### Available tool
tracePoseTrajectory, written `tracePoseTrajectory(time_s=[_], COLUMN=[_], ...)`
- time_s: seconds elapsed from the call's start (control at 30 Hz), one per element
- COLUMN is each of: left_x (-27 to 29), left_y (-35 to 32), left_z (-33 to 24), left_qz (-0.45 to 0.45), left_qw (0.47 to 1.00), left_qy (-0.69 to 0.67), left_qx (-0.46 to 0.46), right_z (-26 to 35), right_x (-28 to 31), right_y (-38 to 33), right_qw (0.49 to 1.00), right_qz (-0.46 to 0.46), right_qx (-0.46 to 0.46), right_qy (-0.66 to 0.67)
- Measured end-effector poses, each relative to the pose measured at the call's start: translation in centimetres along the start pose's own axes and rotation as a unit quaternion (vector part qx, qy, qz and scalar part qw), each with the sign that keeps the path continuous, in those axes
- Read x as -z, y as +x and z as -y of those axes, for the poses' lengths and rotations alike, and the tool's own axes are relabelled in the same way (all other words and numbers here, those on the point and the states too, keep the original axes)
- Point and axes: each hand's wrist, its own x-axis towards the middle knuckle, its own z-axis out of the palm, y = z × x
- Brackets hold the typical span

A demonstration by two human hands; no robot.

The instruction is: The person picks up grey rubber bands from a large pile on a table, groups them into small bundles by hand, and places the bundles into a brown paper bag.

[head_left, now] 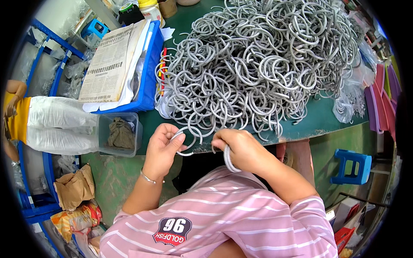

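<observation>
A large heap of grey, ribbed, C-shaped open rings (258,64) covers much of the green table (331,134). At the table's near edge, my left hand (164,144) pinches a grey open ring (185,154) between thumb and fingers; other rings of the heap lie close behind it. A short way to the right, my right hand (241,148) is closed with its fingers curled down. From under its palm hangs another curved grey ring (229,161); its rest is hidden by the hand, so I cannot tell whether it is one or more.
Left of the heap stands a blue crate (150,64) topped by newspapers (109,64). Nearer is a clear tub (137,139) holding brown cloth (120,133). A person in white trousers (62,124) stands at left. A blue stool (352,167) is on the right floor.
</observation>
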Motion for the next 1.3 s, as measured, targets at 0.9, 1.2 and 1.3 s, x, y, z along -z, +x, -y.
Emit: tracePoseTrajectory(time_s=[0.9,1.2,1.3], left_x=[-3.6,-2.6,-2.9], left_y=[1.9,4.4,3.9], left_z=[-2.6,-1.6,-3.1], left_qz=[0.043,0.153,0.2], left_qw=[0.974,0.861,0.88], left_qy=[-0.218,-0.459,-0.411], left_qx=[0.046,0.155,0.132], right_z=[2.3,-0.4,0.9], right_x=[3.5,1.3,3.4], right_y=[3.0,1.7,2.3], right_qw=[0.949,0.937,0.942], right_qz=[-0.076,-0.183,-0.22], right_qx=[0.199,0.263,0.237], right_qy=[-0.231,-0.136,-0.094])
